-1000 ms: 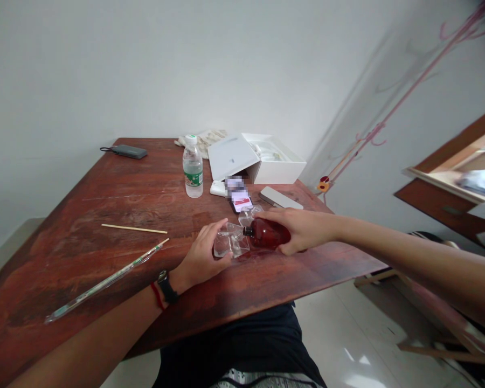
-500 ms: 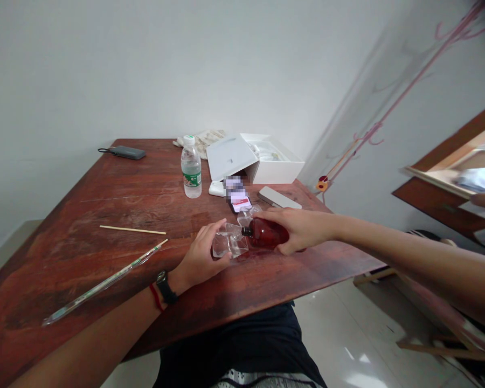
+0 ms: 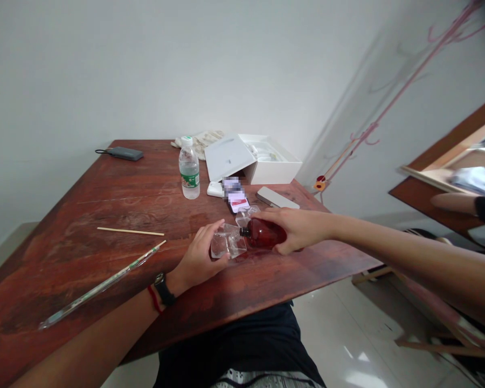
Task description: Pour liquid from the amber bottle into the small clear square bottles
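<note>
My left hand (image 3: 200, 256) is wrapped round a clear square glass cup (image 3: 229, 245) low over the wooden table (image 3: 145, 275). In my right hand (image 3: 295, 230) is a dark red bottle (image 3: 265, 233), tipped on its side. Its black neck (image 3: 244, 231) points left, at the mouth of the cup. Whether liquid is flowing I cannot tell. Just behind the bottle stands a second clear glass (image 3: 246, 214), partly hidden by my right hand. A single chopstick (image 3: 130, 231) and a wrapped pair of chopsticks (image 3: 105, 284) lie to the left.
Behind the hands are a water bottle (image 3: 189, 170), a phone (image 3: 238, 202), a white open box (image 3: 272, 171) and a grey case (image 3: 277, 198). A dark power bank (image 3: 125, 153) lies at the far left. Another person's arm (image 3: 455, 203) shows at the right edge.
Both hands keep the cup and the bottle almost in place. The view has shifted slightly. More of the other person's arm has come into view at the right.
</note>
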Available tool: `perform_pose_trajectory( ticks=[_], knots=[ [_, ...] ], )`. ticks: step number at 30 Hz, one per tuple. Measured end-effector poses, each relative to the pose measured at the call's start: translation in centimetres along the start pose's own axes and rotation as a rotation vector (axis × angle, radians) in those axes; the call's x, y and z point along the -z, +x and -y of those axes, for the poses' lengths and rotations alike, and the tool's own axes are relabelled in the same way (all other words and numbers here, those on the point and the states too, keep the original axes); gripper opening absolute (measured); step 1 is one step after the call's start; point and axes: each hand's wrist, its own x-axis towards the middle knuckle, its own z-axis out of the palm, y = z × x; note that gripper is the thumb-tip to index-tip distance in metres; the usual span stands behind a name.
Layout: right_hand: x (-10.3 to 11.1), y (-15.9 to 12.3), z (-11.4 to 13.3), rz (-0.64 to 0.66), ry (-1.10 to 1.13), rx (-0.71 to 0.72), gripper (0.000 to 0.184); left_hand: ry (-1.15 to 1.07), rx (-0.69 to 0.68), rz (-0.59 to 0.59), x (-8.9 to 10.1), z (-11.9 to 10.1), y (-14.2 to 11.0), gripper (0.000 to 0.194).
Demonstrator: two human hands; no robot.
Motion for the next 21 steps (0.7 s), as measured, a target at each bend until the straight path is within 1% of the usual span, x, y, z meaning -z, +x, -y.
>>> perform_pose_trajectory(
  ticks=[9, 16, 21],
  knots=[
    [-0.11, 0.08, -0.12, -0.016, 0.027, 0.033, 0.087, 0.011, -0.017, -0.007, -0.15, 0.19, 0.09, 0.075],
    [-0.02, 0.09, -0.14, -0.006, 0.018, 0.003, 0.087, 0.004, -0.008, -0.009, -0.09, 0.11, 0.06, 0.075],
    [0.07, 0.11, -0.08, 0.005, 0.017, 0.01, 0.087, 0.001, -0.017, -0.012, -0.16, 0.19, 0.04, 0.074]
  ],
)
